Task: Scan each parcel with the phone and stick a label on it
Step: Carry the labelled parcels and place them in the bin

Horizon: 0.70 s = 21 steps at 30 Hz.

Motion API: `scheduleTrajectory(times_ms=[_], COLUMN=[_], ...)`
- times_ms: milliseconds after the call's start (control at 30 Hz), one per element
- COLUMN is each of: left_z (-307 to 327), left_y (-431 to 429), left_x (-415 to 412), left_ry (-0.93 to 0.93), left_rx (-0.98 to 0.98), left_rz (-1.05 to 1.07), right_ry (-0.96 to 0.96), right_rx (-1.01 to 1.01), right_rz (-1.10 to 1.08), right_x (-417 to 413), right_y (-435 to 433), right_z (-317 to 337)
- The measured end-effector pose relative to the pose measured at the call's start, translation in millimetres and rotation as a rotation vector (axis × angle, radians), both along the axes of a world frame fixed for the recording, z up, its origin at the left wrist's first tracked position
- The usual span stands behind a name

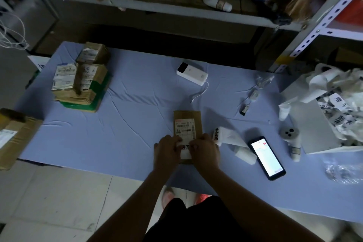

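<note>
Both grips, left hand [168, 148] & right hand [204, 146], press label [185, 150] flat on parcel [187, 124].

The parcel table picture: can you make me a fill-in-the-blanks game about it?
1. Both hands, left and right, press a white label onto a brown ____.
2. The phone lies on the table with its screen ____.
3. The phone lies to the ____ of the hands.
4. A white power bank has a ____ coming out of it.

Missing words: parcel; lit; right; cable
</note>
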State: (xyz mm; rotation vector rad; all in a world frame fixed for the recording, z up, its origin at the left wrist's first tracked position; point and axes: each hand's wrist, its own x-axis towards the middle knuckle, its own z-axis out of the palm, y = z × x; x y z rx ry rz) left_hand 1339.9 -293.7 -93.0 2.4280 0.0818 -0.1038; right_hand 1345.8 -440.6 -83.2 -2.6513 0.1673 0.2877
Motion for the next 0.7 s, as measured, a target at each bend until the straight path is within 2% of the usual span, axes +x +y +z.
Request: scheduleTrajectory(times_ms=[67, 133, 267, 367, 500, 600, 700], left_z=[-0.5, -2.5, -10.4, -17.2, -21.8, -17.3, -4.0], left_y=[-0.5, 0.9, 4.8, 3.8, -2.2, -6.8, -0.1], left_x=[-1.1, -2.9, -12.0, -14.1, -14.7, -21.6, -32.8], left_ry=[0.008, 0.018, 0.01, 0.121, 0.289, 0.305, 0.281], left_rx=[-0.026, -0.04, -0.188, -0.369, -0.503, -0.578, -0.526], left_rz=[-0.05, -0.047, 0.106, 0.246, 0.257, 0.303, 0.345], right_ry=[0.006, 0.042, -0.01, 0.058, 0.185, 0.206, 0.236], right_rx=[-0.033, 0.02, 0.269, 0.537, 0.643, 0.71, 0.796], right_rz=[-0.019, -0.064, -0.17, -0.321, -0.251, -0.203, -0.167], right_x=[-2.7, -5.0, -12.2, -15.8, -15.0, -17.3, -18.2], right_y=[-4.5, -11.2, -21.1, -23.9, -25.8, -23.0, -11.7], right_z=[-1.4, -2.3, -8.0, -9.3, -9.6, -8.7, -4.2])
